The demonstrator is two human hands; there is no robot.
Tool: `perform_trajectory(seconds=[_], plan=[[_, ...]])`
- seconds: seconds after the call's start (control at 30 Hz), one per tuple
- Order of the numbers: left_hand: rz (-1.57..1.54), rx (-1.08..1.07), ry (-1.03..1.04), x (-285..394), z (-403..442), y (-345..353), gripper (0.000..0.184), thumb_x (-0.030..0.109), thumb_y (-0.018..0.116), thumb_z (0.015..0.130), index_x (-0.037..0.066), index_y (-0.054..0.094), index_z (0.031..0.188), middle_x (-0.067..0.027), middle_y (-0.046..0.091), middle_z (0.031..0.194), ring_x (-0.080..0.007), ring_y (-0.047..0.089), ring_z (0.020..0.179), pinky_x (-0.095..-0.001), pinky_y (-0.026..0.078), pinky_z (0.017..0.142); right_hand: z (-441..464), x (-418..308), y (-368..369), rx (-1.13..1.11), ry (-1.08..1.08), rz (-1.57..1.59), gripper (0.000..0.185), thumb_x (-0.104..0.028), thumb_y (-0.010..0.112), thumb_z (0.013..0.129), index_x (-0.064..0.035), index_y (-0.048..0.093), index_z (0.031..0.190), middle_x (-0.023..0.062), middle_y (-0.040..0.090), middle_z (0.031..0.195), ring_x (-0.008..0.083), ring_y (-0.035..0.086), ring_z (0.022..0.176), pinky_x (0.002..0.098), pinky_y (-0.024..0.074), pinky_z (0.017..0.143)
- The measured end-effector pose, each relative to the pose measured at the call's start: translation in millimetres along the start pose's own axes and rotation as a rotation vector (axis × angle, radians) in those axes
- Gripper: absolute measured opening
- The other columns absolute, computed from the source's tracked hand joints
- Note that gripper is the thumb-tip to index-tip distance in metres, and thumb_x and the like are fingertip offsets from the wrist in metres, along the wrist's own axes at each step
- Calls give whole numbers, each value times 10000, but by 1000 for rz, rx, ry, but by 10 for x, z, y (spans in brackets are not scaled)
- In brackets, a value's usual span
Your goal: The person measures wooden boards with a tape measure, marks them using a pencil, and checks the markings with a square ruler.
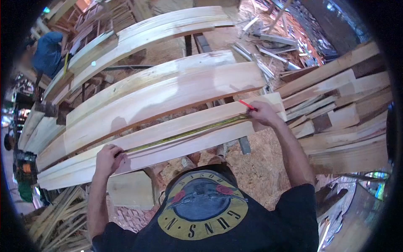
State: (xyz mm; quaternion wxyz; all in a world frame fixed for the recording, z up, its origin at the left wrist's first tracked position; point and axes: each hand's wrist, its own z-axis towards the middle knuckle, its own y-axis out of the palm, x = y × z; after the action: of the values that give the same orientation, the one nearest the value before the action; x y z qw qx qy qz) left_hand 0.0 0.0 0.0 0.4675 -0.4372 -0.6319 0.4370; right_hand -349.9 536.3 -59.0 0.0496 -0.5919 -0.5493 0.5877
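A yellow tape measure (189, 133) is stretched lengthwise over a long pale board (155, 156) in front of me. At its left end my left hand (110, 159) rests on the board, fingers closed around the tape. Near the board's right end my right hand (265, 113) is closed on a red pencil (246, 104), which points up and left. The tape's right end runs up to this hand. Whether the right fingers also pinch the tape cannot be made out, and the part inside my left hand is hidden.
Wide planks (168, 90) lie just beyond the board, and more boards (159, 31) rest farther back. Stacked timber (348, 122) stands close on the right. Scrap strips (63, 218) lie at lower left; sawdust covers the ground. A person in a blue shirt (47, 52) bends at far left.
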Motion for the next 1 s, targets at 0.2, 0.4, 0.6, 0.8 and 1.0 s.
perform_trajectory(seconds=[0.2, 0.4, 0.6, 0.8, 1.0], plan=[[-88, 144, 46, -114, -78, 82, 182, 233, 813, 794, 115, 728, 902, -80, 691, 913, -305, 667, 883, -420, 553, 739, 17, -28, 92, 15, -21, 65, 152, -81, 601, 864, -13, 698, 960, 123, 676, 884, 232, 647, 860, 357, 508, 797], [-83, 196, 167, -186, -89, 26, 296, 286, 863, 744, 94, 694, 892, -86, 683, 895, -304, 667, 877, -417, 553, 741, -10, -70, 89, 30, 20, 70, 147, -85, 606, 869, -15, 700, 958, 108, 673, 923, 221, 642, 883, 340, 507, 836], [-122, -13, 46, -431, -151, -166, 296, 274, 864, 750, 79, 715, 914, -122, 699, 914, -326, 682, 855, -414, 553, 769, 26, 5, 114, 26, 34, 37, 135, -94, 618, 873, -17, 684, 962, 79, 654, 915, 199, 633, 892, 328, 504, 837], [-339, -49, -241, -1028, -463, -292, 202, 154, 801, 801, 45, 767, 968, -139, 730, 954, -308, 706, 891, -380, 553, 824, 13, -35, 73, 31, 13, 46, 130, -72, 638, 846, -20, 682, 956, 68, 648, 886, 191, 623, 867, 331, 506, 813], [-239, -77, -417, -1612, -692, -356, 212, 195, 774, 782, 55, 783, 941, -153, 741, 910, -294, 713, 891, -386, 550, 824, 14, -40, 104, 29, 17, 115, 112, -29, 608, 829, -5, 667, 922, 78, 636, 880, 188, 620, 866, 325, 505, 800]])
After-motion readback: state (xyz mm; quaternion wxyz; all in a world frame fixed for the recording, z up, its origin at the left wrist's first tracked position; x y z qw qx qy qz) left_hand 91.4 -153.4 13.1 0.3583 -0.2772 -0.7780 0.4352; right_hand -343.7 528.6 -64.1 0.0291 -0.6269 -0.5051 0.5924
